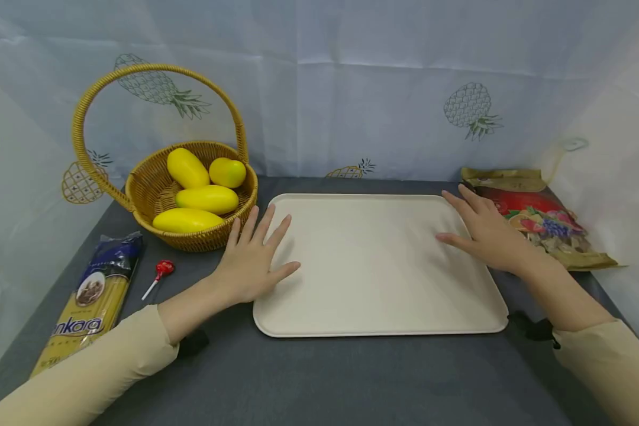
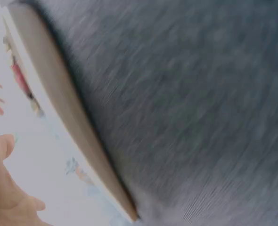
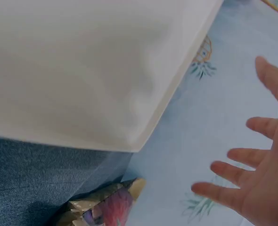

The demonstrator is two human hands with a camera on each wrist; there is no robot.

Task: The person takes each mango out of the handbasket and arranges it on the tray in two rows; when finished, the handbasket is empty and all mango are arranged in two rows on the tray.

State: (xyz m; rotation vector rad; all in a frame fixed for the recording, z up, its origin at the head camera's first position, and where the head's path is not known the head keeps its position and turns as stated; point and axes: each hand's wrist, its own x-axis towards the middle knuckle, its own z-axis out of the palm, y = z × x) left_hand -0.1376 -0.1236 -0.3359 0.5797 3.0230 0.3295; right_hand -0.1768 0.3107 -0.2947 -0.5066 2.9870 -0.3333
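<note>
A cream rectangular tray (image 1: 378,266) lies on the dark cloth between the two hands. Fingers spread, the left hand (image 1: 252,260) hovers over the tray's left edge and holds nothing. The right hand (image 1: 490,234) is above the tray's right edge, its fingers extended and nothing in them. Behind the left hand stands a wicker basket (image 1: 202,241) with several yellow mangoes (image 1: 207,199) in it. In the right wrist view, the right hand (image 3: 266,174) is apart from the tray (image 3: 82,70). Only part of the left hand (image 2: 7,188) shows in the left wrist view.
At the left lie a pasta packet (image 1: 93,296) and a red lollipop (image 1: 164,268). A gold and red bag (image 1: 543,222) with fruit pictures lies beyond the right hand. A pale curtain (image 1: 351,106) with pineapple prints hangs behind the table (image 1: 351,378).
</note>
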